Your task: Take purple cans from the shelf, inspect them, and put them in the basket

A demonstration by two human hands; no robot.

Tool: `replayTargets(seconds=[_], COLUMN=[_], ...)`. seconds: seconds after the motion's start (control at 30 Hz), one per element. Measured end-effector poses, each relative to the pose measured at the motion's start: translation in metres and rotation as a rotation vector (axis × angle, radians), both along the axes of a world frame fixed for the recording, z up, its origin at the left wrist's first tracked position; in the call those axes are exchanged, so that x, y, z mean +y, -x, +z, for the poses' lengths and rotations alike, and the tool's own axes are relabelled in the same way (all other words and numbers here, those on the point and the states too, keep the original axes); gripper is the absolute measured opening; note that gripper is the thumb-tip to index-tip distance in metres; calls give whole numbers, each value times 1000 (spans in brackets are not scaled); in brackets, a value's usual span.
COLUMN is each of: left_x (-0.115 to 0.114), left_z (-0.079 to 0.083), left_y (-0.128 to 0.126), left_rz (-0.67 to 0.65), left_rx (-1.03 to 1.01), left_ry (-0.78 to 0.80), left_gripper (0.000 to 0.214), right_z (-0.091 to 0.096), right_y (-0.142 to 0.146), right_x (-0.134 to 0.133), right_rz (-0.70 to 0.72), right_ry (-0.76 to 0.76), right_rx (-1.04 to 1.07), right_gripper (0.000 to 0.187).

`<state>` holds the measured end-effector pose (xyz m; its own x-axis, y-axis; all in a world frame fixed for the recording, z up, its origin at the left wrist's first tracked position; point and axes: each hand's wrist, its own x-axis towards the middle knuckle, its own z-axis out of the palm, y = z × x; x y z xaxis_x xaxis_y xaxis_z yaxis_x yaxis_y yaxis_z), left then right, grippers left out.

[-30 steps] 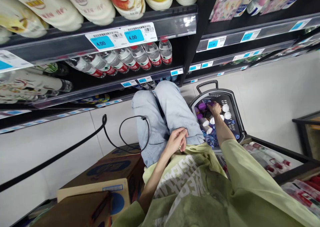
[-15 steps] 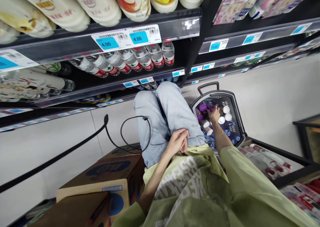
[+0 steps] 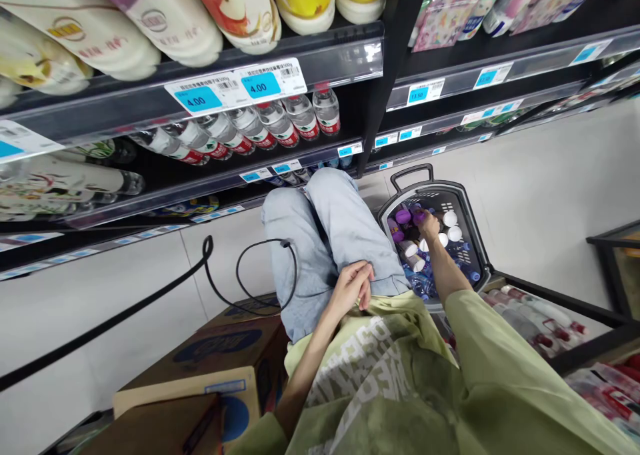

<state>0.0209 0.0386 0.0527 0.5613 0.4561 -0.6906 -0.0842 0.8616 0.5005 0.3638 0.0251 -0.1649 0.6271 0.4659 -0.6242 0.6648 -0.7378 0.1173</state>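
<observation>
Right hand (image 3: 430,227) inside a shopping basket (image 3: 473,225).
Its fingers touch a purple-capped bottle (image 3: 418,217), near white-lidded containers (image 3: 454,233); whether they grip it cannot be told. The left hand (image 3: 353,285) rests at the jeans (image 3: 334,208), fingers loosely curled, palm hidden.

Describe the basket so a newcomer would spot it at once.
Start at the black shelving, then look right of the person's jeans-clad knees. Beside them is a dark basket with the right hand inside. It alone has a looped handle and purple, white and blue tops mixed together.
</observation>
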Motion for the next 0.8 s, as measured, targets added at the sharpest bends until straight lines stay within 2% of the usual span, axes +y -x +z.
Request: replayTargets(seconds=[0.43,0.6,0.8], left_x=[-2,-1,0], left_z=[-5,-5,-3], left_y=[4,2,2], left_rz=[27,15,19], left_rx=[5,4,20], left_ry=[19,10,3], left_gripper=[49,50,50], right_z=[-13,-11,-6], right_y=[6,3,-1], right_x=[2,3,4], right_rz=[11,6,17], right_ry=[1,14,43], right_rx=[-36,-15,0], right_gripper=[51,50,59])
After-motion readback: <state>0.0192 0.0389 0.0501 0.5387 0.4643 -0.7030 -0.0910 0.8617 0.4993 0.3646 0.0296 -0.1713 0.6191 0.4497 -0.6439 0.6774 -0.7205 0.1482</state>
